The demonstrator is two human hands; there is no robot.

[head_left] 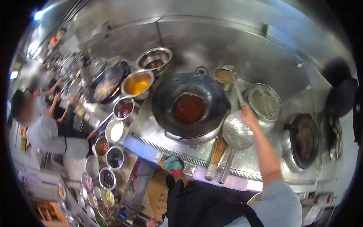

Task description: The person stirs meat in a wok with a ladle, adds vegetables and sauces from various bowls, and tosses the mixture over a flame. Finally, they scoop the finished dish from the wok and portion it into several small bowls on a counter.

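Note:
My right hand (248, 116) is closed around the wooden grip of a ladle (238, 90). The ladle's metal shaft runs up to a small pot (224, 76) of brownish contents, its head at that pot's mouth. Below the hand lies a perforated strainer (238, 130), its handle toward me. A large black wok (160, 102) with dark reddish liquid stands to the left of it. To the right of the hand is a pot of pale, cloudy liquid (266, 103). My left hand (152, 222) shows only partly at the bottom edge, its fingers too small and blurred to read.
A bamboo brush (216, 153) lies beside the strainer. Bowls of orange liquid (138, 84) and dark red sauce (124, 108) stand left of the wok. Several ingredient containers (107, 178) fill the lower left. Another person (56, 130) works at a second wok (107, 85).

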